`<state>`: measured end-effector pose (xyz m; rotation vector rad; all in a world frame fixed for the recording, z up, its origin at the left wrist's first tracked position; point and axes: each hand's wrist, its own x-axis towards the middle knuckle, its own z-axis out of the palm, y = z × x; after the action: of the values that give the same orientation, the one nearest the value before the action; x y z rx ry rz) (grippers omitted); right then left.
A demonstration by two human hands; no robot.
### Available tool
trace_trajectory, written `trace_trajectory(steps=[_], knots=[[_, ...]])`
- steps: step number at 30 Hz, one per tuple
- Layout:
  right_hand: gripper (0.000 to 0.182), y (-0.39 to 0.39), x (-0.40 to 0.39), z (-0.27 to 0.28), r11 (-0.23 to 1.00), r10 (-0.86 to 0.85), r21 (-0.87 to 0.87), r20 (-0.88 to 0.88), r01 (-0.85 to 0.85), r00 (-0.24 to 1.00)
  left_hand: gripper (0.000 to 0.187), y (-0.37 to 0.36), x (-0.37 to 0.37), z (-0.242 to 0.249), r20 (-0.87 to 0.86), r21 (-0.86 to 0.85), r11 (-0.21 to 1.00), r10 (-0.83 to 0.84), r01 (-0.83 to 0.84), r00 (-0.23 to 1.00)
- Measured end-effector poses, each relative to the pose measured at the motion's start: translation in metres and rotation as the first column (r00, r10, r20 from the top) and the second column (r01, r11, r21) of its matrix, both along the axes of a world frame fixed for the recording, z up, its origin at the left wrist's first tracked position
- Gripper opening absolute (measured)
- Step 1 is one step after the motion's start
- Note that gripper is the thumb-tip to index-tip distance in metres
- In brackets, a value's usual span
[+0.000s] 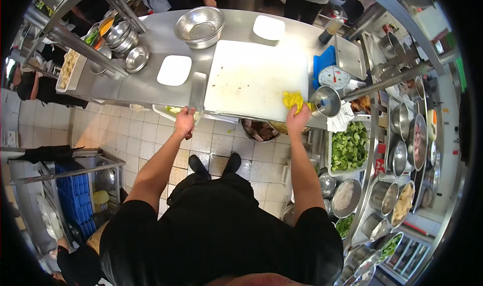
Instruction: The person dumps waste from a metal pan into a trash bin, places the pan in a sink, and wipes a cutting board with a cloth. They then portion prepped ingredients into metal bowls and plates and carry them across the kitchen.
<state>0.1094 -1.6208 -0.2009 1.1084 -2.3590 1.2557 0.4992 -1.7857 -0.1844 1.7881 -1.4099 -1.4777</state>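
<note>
My left hand [184, 121] is closed around the handle of a cleaver [198, 91]. Its broad blade points away from me, beside the left edge of a white cutting board [256, 64]. Dark and greenish scraps dot the board. At the board's right front corner, my right hand [298, 120] grips a bunched yellow cloth [292, 99]. A small metal bowl [327, 101] stands just right of that hand. Below my left hand, a container with pale green vegetable pieces [173, 110] is partly hidden by the counter edge.
Two white plates [174, 70] [269, 28] and a steel colander [199, 27] sit on the counter. A blue dial scale [325, 60] stands at right, above a basket of broccoli [349, 146]. A pot of dark meat [259, 130] is under the counter. Other people stand across the counter and behind-left.
</note>
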Motion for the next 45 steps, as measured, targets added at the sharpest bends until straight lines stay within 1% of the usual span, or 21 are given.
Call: trace_trajectory(steps=[1,4,5,8,9,12,13,16,17,19,22,24,26,28,29,32,34,36,38,40,45], knots=[[0.033,-0.005,0.006,-0.001,1.000,0.008,0.001,-0.043,-0.008,0.999,0.026,0.005,-0.002,-0.004,0.006,0.018,1.000,0.013,-0.013,1.000],[0.035,-0.034,0.032,0.005,0.960,-0.274,0.074,0.085,0.269,0.958,0.025,0.017,-0.011,0.001,0.036,-0.007,0.999,0.054,-0.054,0.998],[0.041,-0.042,0.039,-0.003,0.942,-0.328,0.094,0.051,0.322,0.943,0.025,0.019,-0.014,0.005,0.029,-0.012,0.998,0.060,-0.060,0.998],[0.047,-0.057,0.064,0.018,0.931,-0.351,0.146,0.111,0.334,0.930,0.025,0.020,-0.017,0.010,-0.036,0.021,0.996,0.085,-0.084,0.996],[0.052,-0.055,0.060,0.023,0.945,-0.306,0.171,0.164,0.279,0.938,0.025,0.024,-0.018,0.013,-0.050,0.035,0.995,0.090,-0.088,0.995],[0.049,-0.044,0.047,0.040,0.949,-0.204,0.231,-0.071,0.215,0.976,0.025,0.032,-0.026,0.013,-0.036,0.077,0.994,0.085,-0.082,0.996],[0.043,-0.042,0.036,0.032,0.988,0.006,0.152,-0.094,0.009,0.996,0.026,0.034,-0.031,0.010,-0.022,0.090,0.993,0.081,-0.079,0.996],[0.039,-0.044,0.034,0.010,0.972,0.144,0.199,-0.094,-0.123,0.985,0.027,0.034,-0.053,0.006,-0.033,0.039,0.988,0.148,-0.147,0.988],[0.039,-0.046,0.034,0.004,0.979,0.122,0.165,-0.020,-0.117,0.992,0.027,0.032,-0.062,0.007,0.007,0.030,0.991,0.131,-0.131,0.991],[0.038,-0.054,0.040,0.001,0.990,0.086,0.102,0.127,-0.099,0.988,0.027,0.028,-0.080,-0.007,0.069,-0.040,0.999,0.018,-0.015,0.997],[0.042,-0.061,0.059,0.002,0.999,0.007,0.043,0.206,-0.016,0.979,0.032,0.035,-0.120,-0.026,0.232,-0.120,0.983,-0.105,0.136,0.967],[0.046,-0.066,0.079,0.009,0.998,-0.037,0.058,0.178,0.027,0.983,0.033,0.058,-0.150,-0.012,0.276,-0.204,0.941,-0.210,0.271,0.938],[0.054,-0.070,0.095,0.013,0.998,-0.045,0.055,0.163,0.036,0.986,0.035,0.078,-0.174,-0.010,0.323,-0.173,0.905,-0.321,0.389,0.890],[0.054,-0.069,0.094,0.009,0.999,-0.030,0.046,0.106,0.026,0.994,0.036,0.095,-0.181,-0.004,0.291,-0.108,0.850,-0.469,0.516,0.834],[0.053,-0.070,0.090,0.009,0.996,-0.062,0.071,0.126,0.054,0.990,0.035,0.099,-0.178,-0.001,0.311,-0.092,0.827,-0.506,0.555,0.804],[0.047,-0.081,0.086,0.012,0.980,-0.161,0.146,0.177,0.136,0.971,0.032,0.088,-0.135,-0.007,0.258,-0.246,0.752,-0.558,0.612,0.789],[0.046,-0.087,0.086,0.013,0.954,-0.249,0.218,0.194,0.206,0.949,0.034,0.078,-0.095,-0.015,0.100,-0.478,0.748,-0.475,0.461,0.874],[0.043,-0.093,0.087,0.014,0.943,-0.282,0.241,0.212,0.230,0.936,0.033,0.050,-0.066,-0.001,0.266,-0.068,0.923,-0.350,0.379,0.898],[0.042,-0.093,0.089,0.014,0.934,-0.309,0.248,0.203,0.257,0.929,0.033,0.019,-0.054,0.019,0.133,0.082,0.989,-0.136,0.126,0.982],[0.042,-0.094,0.086,0.010,0.936,-0.311,0.237,0.214,0.259,0.926,0.034,-0.008,-0.050,0.026,0.103,0.028,0.997,-0.077,0.074,0.992],[0.041,-0.092,0.086,0.013,0.942,-0.300,0.228,0.249,0.245,0.921,0.034,-0.051,-0.065,0.018,0.177,-0.034,0.984,-0.166,0.174,0.970]])
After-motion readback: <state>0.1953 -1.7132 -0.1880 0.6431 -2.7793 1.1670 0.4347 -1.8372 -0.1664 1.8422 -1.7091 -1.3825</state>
